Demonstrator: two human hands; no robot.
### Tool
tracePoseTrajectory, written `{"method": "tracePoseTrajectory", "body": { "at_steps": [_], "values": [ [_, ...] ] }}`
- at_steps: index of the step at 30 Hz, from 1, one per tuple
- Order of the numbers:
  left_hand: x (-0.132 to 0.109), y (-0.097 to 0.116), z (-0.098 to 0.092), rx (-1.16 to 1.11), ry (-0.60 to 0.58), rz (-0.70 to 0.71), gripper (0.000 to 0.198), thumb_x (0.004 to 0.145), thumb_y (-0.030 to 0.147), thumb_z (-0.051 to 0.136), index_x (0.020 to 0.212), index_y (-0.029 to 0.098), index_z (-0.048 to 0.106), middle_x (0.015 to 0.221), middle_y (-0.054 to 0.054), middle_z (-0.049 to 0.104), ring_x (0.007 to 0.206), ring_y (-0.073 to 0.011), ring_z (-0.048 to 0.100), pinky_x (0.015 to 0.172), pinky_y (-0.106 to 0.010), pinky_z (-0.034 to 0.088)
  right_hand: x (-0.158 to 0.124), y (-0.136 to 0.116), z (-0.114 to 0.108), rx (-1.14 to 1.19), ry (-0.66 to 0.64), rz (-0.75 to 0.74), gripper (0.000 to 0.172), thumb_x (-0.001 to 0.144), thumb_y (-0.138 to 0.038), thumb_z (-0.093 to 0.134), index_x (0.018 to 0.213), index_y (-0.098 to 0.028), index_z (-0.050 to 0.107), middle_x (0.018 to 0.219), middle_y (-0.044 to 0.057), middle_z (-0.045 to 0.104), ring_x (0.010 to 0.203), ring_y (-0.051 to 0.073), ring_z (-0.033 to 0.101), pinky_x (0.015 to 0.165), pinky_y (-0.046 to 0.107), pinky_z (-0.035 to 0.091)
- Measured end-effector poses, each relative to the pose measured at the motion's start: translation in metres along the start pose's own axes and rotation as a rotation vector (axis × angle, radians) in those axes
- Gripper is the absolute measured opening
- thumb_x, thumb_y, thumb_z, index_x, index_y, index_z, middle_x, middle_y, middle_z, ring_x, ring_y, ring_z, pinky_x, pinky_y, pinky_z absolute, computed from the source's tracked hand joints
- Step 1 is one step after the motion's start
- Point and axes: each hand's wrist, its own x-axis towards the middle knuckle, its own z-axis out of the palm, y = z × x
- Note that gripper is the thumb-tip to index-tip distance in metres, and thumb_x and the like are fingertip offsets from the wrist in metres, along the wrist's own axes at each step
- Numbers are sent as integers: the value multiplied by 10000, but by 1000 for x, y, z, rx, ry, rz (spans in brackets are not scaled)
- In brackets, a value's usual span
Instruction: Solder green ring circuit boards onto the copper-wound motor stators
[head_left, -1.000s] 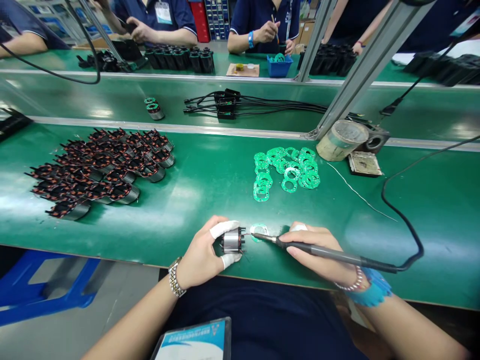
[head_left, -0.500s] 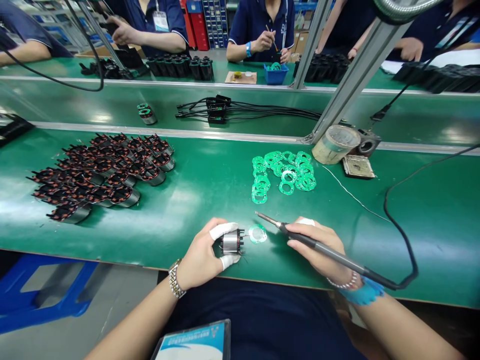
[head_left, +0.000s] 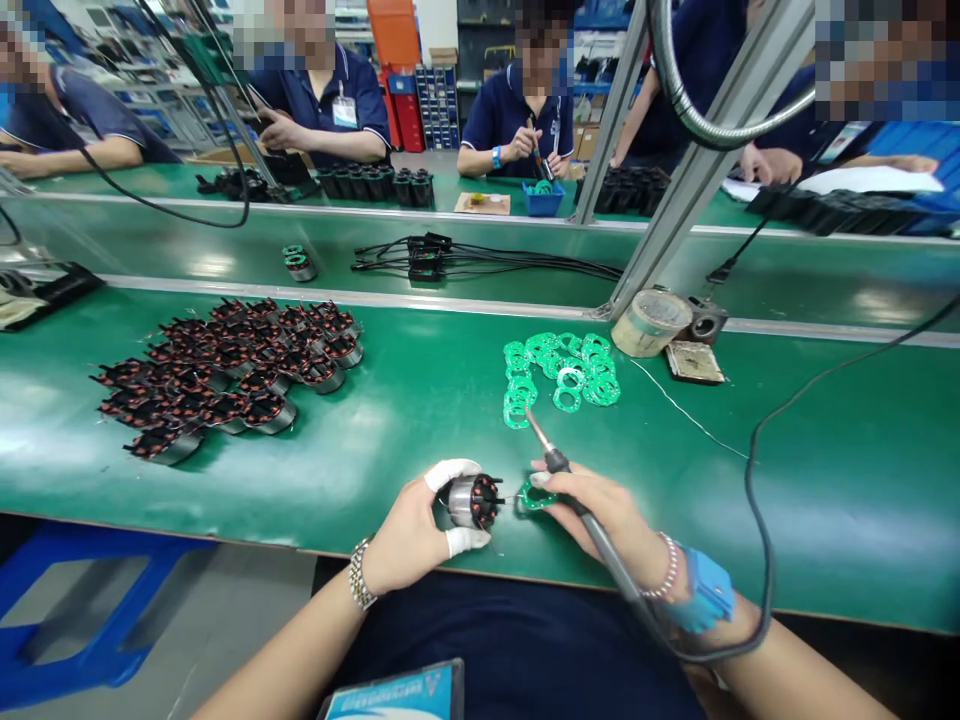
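My left hand [head_left: 409, 525] grips a motor stator [head_left: 471, 500] by its metal sides, between a thumb and finger in white finger covers. The stator lies tipped, its black-pronged end with copper windings facing right. In my right hand [head_left: 611, 515] is a soldering iron [head_left: 556, 460], its tip pointing up and away to the left. The thumb and fingers of that same hand also pinch a green ring-shaped circuit board [head_left: 526, 493] by its right side. A thin wire runs between the stator's end and this board.
Many wound stators [head_left: 247, 365] cluster at the left. Green ring boards [head_left: 567, 399] lie ahead, near a round tub [head_left: 651, 322] and a small square tray [head_left: 694, 362]. The iron's cable [head_left: 757, 480] loops at right. Co-workers sit beyond the metal frame [head_left: 420, 304].
My right hand has moved left and taken hold of the green ring board, which is now lifted and tilted. The stator has turned its pronged end more towards me. The camera view has tilted up.
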Motion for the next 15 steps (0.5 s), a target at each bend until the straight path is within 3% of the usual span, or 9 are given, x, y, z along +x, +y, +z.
{"method": "tracePoseTrajectory", "body": {
  "at_steps": [4,7,11,15],
  "values": [
    [0,-1,7,172,23,45,522,640,300,705,1094,196,469,1101,-69,595,1027,-237,554,988,-437,366,9,-15,4,82,160,329,198,781,-192,590,954,-226,500,698,-7,613,529,118,604,533,227,518],
    [0,-6,12,303,82,65,503,654,313,688,1090,183,473,1150,-96,575,1093,-267,519,1049,-492,260,16,-24,15,438,224,577,274,800,-221,561,1031,-248,417,654,-40,573,446,93,559,439,208,492],
    [0,-11,15,336,108,87,506,666,372,674,1091,187,472,1143,-100,579,1077,-257,532,1057,-495,242,21,-28,23,842,230,572,391,755,-191,616,1050,-274,374,786,-26,579,555,83,569,495,204,494],
    [-1,-12,16,319,119,104,498,668,388,667,1087,196,477,1121,-90,590,1048,-233,549,1061,-488,232,21,-22,20,855,135,493,392,741,-157,633,1032,-270,396,747,-33,577,572,80,564,501,186,472]
  ]
}}
